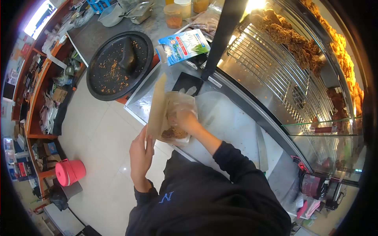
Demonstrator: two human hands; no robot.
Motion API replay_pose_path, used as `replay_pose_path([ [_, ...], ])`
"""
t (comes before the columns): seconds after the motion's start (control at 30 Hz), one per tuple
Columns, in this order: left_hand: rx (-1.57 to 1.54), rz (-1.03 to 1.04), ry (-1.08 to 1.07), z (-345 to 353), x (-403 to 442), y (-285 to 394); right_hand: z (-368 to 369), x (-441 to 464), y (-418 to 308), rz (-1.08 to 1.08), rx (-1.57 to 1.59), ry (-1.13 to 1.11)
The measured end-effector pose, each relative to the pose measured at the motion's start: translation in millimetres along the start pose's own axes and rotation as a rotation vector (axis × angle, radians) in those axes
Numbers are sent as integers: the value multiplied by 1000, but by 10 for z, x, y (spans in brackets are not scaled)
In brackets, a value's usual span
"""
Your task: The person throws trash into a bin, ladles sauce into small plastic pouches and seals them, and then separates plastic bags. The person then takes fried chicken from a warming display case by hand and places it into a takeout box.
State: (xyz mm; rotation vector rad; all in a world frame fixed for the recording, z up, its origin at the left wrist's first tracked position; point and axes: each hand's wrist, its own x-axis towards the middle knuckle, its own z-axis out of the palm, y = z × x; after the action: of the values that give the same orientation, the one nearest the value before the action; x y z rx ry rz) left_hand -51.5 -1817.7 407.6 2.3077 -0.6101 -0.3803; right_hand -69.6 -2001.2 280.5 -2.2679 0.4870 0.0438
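A paper takeaway box (156, 108) with its lid raised stands at the counter's edge. Brown fried food (175, 133) lies in its near end. My left hand (141, 152) holds the box at its near left corner, the fingers against the raised lid. Inside the box is my right hand (185, 118), in what looks like a clear plastic glove; its fingers are blurred, and what they hold, if anything, cannot be made out. Right of the box is a white cutting board (232, 129), with a large knife (261, 147) along its right side.
A glass display case (256, 98) with wire racks and fried chicken (291, 37) borders the board on the right. Ahead are a glove packet (184, 46), plastic tubs (173, 16) and a round black tray (102, 72) with crumbs. A pink bucket (70, 172) stands on the floor at left.
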Motion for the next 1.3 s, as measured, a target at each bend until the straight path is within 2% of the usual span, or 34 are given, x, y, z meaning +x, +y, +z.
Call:
replay_pose_path([
  [0.07, -13, 19, 47, -5, -1, -45, 212, 259, 260, -81, -95, -172],
  [0.17, -16, 70, 79, 22, -7, -157, 135, 269, 256, 47, 5, -177],
  [0.27, 10, 175, 116, 30, 11, -217, 268, 308, 306, 91, -46, -119],
  [0.37, 10, 96, 57, 8, -3, -215, 185, 292, 252, 108, 16, -64],
  [0.47, 4, 137, 81, 43, -22, -263, 87, 236, 349, 79, 287, -29],
  [0.57, -66, 89, -27, 12, -13, -192, 226, 320, 621, 114, 361, 36],
  [0.67, -40, 166, 37, 33, 1, -183, 135, 260, 646, -21, 882, 17],
  [0.77, -56, 67, 3, 31, 6, -182, -588, -284, 19, -38, 1430, 44],
  [0.87, -91, 66, -9, 55, 32, -169, -1028, -585, -126, -179, 1584, 166],
  [0.97, -87, 61, -23, 76, 41, -141, -1340, -873, -305, -265, 1565, 204],
  [1.1, -34, 51, -18, 42, 22, -29, -1388, -1078, -262, -337, 1387, 464],
  [1.3, 39, 78, -27, 75, 15, -67, -1545, -1189, -230, -315, 1458, 589],
])
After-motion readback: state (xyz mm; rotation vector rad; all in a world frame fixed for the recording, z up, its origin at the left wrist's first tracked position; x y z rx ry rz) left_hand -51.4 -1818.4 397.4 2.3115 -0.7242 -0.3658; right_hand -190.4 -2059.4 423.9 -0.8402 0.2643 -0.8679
